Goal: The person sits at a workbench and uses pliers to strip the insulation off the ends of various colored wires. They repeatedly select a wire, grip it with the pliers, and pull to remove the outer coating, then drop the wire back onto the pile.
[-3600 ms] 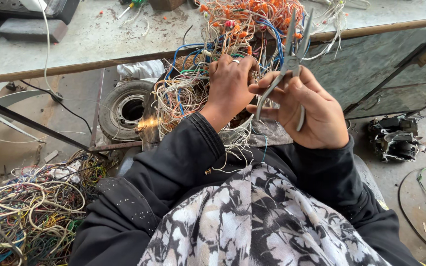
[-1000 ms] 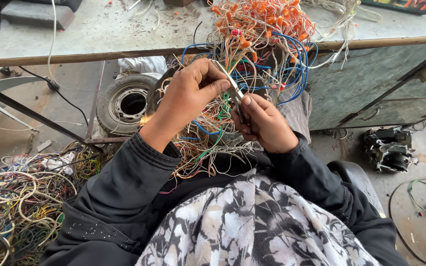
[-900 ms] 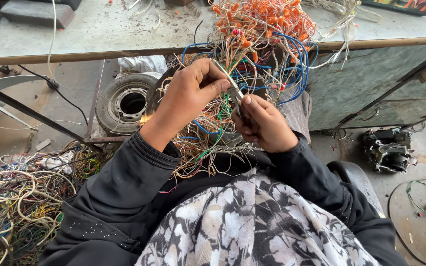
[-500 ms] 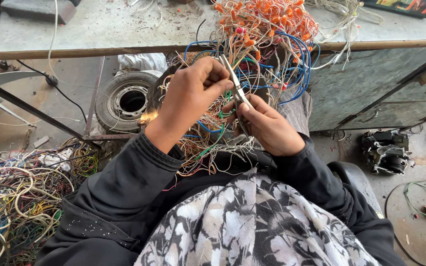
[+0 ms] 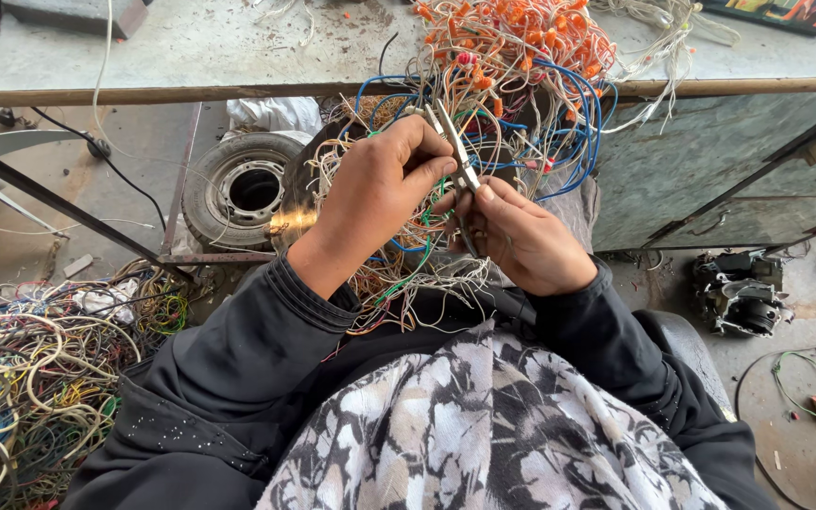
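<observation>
From the head view, my left hand (image 5: 380, 194) is curled shut in the tangled wire bundle (image 5: 484, 123), pinching strands where it spills off the bench (image 5: 191, 47) edge onto my lap. My right hand (image 5: 526, 236) is closed around the pliers (image 5: 455, 156), whose tips point up between my thumbs. Compared with a moment ago, both hands sit a little higher and closer together, the pliers more upright, so I judge the stripping carries on at the same strand.
</observation>
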